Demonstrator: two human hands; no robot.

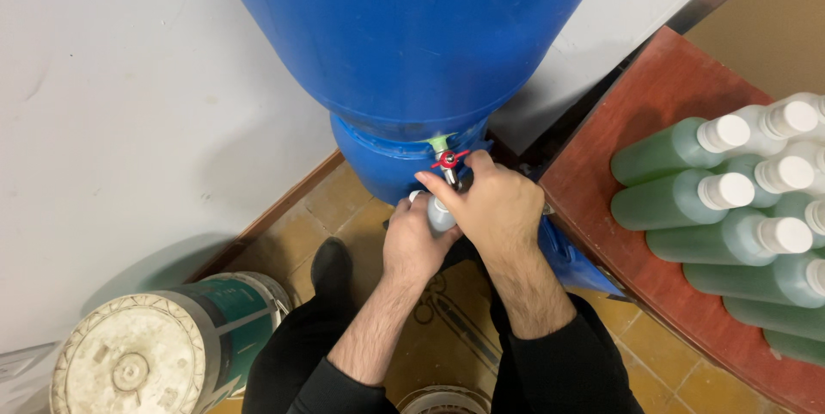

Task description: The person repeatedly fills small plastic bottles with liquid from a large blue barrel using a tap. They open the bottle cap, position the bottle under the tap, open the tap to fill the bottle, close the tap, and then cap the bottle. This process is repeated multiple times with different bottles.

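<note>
Left hand (415, 240) grips bottle (439, 214) under tap (448, 160) | right hand (496, 203) fingers on red tap handle | filled green bottles (687, 199) stacked on surface (653, 104), this one not yet green.

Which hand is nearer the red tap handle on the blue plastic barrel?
Right. The right hand has fingertips at the red tap handle; the left hand sits lower, gripping a small bottle under the spout.

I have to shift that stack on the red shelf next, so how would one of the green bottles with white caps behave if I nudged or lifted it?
The green bottles lie on their sides, stacked on the red shelf, so one would probably roll. They look full, so likely heavy for their size. Pulling a lower one might tumble the stack.
</note>
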